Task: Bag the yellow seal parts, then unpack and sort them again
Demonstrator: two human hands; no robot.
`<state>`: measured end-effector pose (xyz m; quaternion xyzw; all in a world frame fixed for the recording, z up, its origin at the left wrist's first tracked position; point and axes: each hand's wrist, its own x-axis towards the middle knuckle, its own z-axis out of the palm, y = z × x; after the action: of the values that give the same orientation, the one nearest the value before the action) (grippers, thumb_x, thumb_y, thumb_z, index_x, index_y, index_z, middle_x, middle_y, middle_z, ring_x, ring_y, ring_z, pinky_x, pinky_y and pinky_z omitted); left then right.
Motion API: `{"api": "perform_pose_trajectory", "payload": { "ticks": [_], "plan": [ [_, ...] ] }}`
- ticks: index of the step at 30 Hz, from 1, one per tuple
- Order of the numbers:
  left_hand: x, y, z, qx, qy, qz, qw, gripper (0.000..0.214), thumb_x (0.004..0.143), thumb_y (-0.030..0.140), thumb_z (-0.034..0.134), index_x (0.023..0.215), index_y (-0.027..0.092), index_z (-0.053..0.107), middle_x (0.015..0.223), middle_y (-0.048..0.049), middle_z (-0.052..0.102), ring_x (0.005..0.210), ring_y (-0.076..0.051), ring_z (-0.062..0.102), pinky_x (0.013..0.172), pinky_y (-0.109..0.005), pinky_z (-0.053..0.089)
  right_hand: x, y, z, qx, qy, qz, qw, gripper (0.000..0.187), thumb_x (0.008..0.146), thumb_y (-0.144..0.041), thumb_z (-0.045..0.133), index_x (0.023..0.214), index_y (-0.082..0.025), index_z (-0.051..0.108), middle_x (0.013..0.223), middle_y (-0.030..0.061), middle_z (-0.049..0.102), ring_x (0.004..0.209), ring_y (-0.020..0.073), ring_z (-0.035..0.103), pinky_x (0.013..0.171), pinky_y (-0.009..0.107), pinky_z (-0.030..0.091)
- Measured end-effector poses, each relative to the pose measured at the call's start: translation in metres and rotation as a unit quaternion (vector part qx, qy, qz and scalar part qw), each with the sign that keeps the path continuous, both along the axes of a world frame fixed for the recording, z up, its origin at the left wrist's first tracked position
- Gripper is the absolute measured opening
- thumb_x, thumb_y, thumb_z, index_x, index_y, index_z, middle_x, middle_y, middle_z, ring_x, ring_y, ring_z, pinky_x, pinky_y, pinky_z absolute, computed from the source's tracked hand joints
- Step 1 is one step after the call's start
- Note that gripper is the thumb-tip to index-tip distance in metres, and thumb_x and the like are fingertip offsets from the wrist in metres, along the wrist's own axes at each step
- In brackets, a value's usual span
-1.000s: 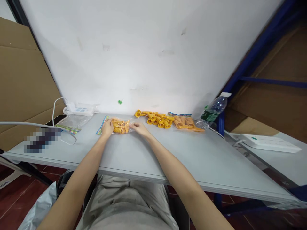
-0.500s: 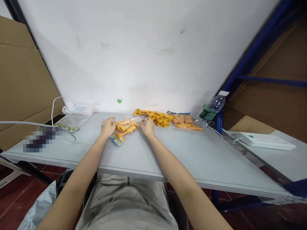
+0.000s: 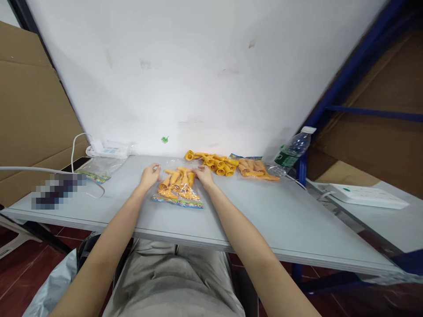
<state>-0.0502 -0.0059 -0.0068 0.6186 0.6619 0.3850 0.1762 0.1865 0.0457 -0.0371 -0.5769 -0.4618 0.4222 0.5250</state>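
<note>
They seem to be arranging the filled bag (image 3: 178, 187); next, it needs steadying. Left hand (image 3: 150, 177) looks loose; right hand (image 3: 204, 176), I can't tell.

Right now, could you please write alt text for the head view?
A person's left hand and right hand flank a clear plastic bag of orange, horn-shaped pieces on a grey table. Behind lie loose yellow, horn-shaped pieces; to their right are another filled plastic bag and a clear, green-labelled plastic bottle.

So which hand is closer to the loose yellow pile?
Right. The right hand is close in front of the pile's left part; the left hand is farther left, across the bag.
</note>
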Motion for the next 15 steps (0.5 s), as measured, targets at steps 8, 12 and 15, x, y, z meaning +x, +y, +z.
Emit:
{"api": "perform_pose_trajectory", "payload": {
  "ticks": [8, 12, 15],
  "plan": [
    [0.008, 0.035, -0.012, -0.078, -0.093, 0.058, 0.991, 0.037, 0.081, 0.031, 0.058, 0.117, 0.020, 0.058, 0.120, -0.0118, 0.068, 0.122, -0.029, 0.057, 0.103, -0.041, 0.038, 0.002, -0.002, 0.005, -0.021, 0.098, 0.069, 0.993, 0.010, 0.077, -0.017, 0.069, 0.075, -0.016, 0.059, 0.070, 0.0061, 0.070, 0.065, 0.0145, 0.066, 0.065, 0.024, 0.056],
    [0.010, 0.058, -0.016, -0.066, -0.230, 0.031, 0.970, 0.032, 0.068, 0.021, 0.068, 0.100, 0.019, 0.061, 0.089, -0.0090, 0.073, 0.098, -0.026, 0.066, 0.088, -0.035, 0.046, 0.002, -0.001, 0.007, -0.036, 0.096, 0.078, 0.992, 0.008, 0.079, -0.015, 0.067, 0.073, -0.015, 0.062, 0.071, 0.0065, 0.071, 0.065, 0.0126, 0.066, 0.064, 0.021, 0.055],
    [0.014, 0.069, -0.019, -0.061, -0.293, 0.041, 0.953, 0.025, 0.060, 0.010, 0.070, 0.082, 0.017, 0.061, 0.065, -0.0032, 0.066, 0.077, -0.021, 0.065, 0.075, -0.030, 0.046, 0.002, -0.001, 0.006, -0.038, 0.110, 0.097, 0.988, 0.005, 0.079, -0.014, 0.066, 0.075, -0.014, 0.063, 0.072, 0.0055, 0.070, 0.065, 0.0114, 0.065, 0.064, 0.020, 0.054]
  ]
}}
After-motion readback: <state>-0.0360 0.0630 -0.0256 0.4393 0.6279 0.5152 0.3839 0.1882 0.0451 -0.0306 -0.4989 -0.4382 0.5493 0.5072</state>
